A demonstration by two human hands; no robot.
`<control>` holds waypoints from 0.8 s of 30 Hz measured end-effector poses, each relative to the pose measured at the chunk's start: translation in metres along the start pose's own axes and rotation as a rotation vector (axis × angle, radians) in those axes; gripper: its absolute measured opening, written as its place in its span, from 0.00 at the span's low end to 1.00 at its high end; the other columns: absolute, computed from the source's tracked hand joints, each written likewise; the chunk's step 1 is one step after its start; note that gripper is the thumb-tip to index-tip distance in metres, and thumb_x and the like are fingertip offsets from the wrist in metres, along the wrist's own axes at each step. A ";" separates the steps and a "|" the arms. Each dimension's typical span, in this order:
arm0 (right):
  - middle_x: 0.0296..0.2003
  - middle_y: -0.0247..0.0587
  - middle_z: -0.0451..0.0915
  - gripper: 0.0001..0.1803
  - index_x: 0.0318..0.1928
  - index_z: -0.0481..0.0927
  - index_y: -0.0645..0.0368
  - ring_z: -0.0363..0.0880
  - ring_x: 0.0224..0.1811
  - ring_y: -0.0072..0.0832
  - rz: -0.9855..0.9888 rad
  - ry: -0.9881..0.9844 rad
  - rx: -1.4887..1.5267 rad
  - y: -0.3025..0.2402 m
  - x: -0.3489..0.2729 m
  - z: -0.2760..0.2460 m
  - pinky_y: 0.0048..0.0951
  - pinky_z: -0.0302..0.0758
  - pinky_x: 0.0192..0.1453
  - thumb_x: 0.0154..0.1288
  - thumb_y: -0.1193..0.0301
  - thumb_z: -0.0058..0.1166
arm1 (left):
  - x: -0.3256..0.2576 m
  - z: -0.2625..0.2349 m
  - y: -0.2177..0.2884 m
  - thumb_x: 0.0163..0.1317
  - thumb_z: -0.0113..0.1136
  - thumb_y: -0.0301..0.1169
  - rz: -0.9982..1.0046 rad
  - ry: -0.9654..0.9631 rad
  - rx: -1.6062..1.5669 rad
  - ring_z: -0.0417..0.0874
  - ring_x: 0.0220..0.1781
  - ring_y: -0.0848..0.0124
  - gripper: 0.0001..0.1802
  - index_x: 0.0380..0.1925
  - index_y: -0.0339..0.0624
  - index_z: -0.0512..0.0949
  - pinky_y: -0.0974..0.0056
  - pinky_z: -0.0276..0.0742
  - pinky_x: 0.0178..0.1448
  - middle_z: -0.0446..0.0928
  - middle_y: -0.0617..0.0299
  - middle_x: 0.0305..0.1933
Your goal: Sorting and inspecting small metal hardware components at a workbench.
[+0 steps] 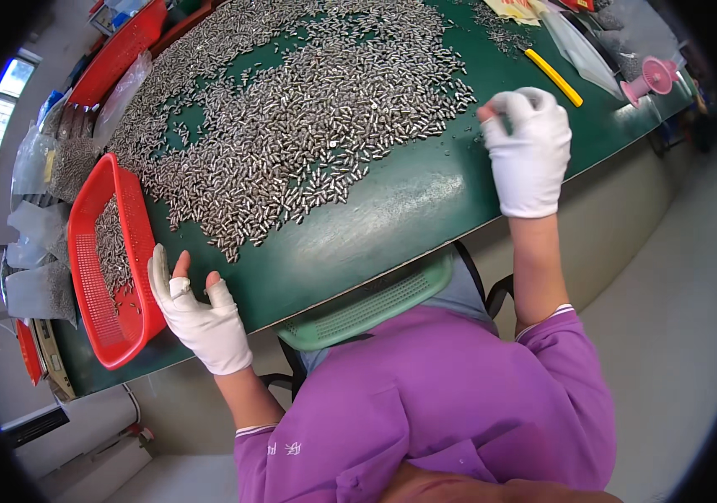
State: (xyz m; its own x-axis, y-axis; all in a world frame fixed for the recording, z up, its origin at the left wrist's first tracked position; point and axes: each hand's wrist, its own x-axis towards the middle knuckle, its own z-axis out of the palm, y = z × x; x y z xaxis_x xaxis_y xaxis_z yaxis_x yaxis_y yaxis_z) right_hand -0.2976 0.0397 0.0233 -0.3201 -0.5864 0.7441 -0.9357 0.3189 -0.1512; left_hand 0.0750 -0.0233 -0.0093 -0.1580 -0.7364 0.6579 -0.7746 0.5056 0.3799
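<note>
A wide spread of small silvery metal pins, pointed or rounded at the ends, covers much of the green table. My left hand, in a white glove with some fingertips bare, is beside the right wall of a red plastic basket. Its fingers are apart and nothing shows in them. Several of the same pins lie inside the basket. To the right of the spread, my right hand, also white-gloved, has its fingers curled and closed above the table. Anything small between thumb and fingertip cannot be made out.
A yellow-handled tool and a pink spool-like object lie at the far right. Clear bags of metal parts stand at the left. Another red basket is at the far left. A green basket sits below the near edge.
</note>
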 end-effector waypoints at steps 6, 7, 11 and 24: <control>0.42 0.38 0.84 0.16 0.45 0.86 0.46 0.83 0.42 0.41 -0.050 0.040 0.105 0.026 0.010 0.011 0.39 0.80 0.49 0.59 0.79 0.57 | 0.014 0.003 0.029 0.57 0.70 0.28 0.181 -0.110 0.036 0.71 0.70 0.36 0.10 0.27 0.40 0.76 0.43 0.70 0.68 0.75 0.44 0.68; 0.43 0.37 0.84 0.17 0.44 0.86 0.46 0.83 0.43 0.41 -0.119 0.125 0.026 0.025 0.013 0.015 0.39 0.81 0.49 0.57 0.80 0.58 | 0.014 0.009 0.029 0.63 0.68 0.35 0.205 -0.124 -0.037 0.71 0.69 0.35 0.13 0.27 0.40 0.76 0.42 0.70 0.67 0.75 0.44 0.67; 0.38 0.35 0.84 0.14 0.41 0.87 0.44 0.82 0.43 0.41 -0.141 -0.069 0.332 -0.016 -0.002 0.009 0.40 0.80 0.46 0.52 0.71 0.70 | 0.015 0.022 0.056 0.55 0.71 0.31 0.200 -0.230 0.036 0.66 0.73 0.35 0.09 0.34 0.46 0.80 0.40 0.65 0.71 0.71 0.46 0.70; 0.35 0.35 0.78 0.05 0.32 0.83 0.49 0.78 0.41 0.37 -0.305 -0.491 0.440 -0.100 -0.028 0.005 0.40 0.75 0.44 0.55 0.66 0.64 | 0.025 0.047 0.072 0.49 0.71 0.27 0.138 -0.319 0.052 0.64 0.74 0.35 0.10 0.30 0.46 0.79 0.38 0.64 0.73 0.70 0.45 0.70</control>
State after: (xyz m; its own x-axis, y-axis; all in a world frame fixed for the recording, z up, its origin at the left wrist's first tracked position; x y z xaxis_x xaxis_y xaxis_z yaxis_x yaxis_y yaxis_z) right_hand -0.1961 0.0202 0.0144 0.0318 -0.9009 0.4328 -0.9338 -0.1812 -0.3084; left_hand -0.0132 -0.0261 0.0038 -0.4401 -0.7701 0.4617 -0.7613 0.5927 0.2629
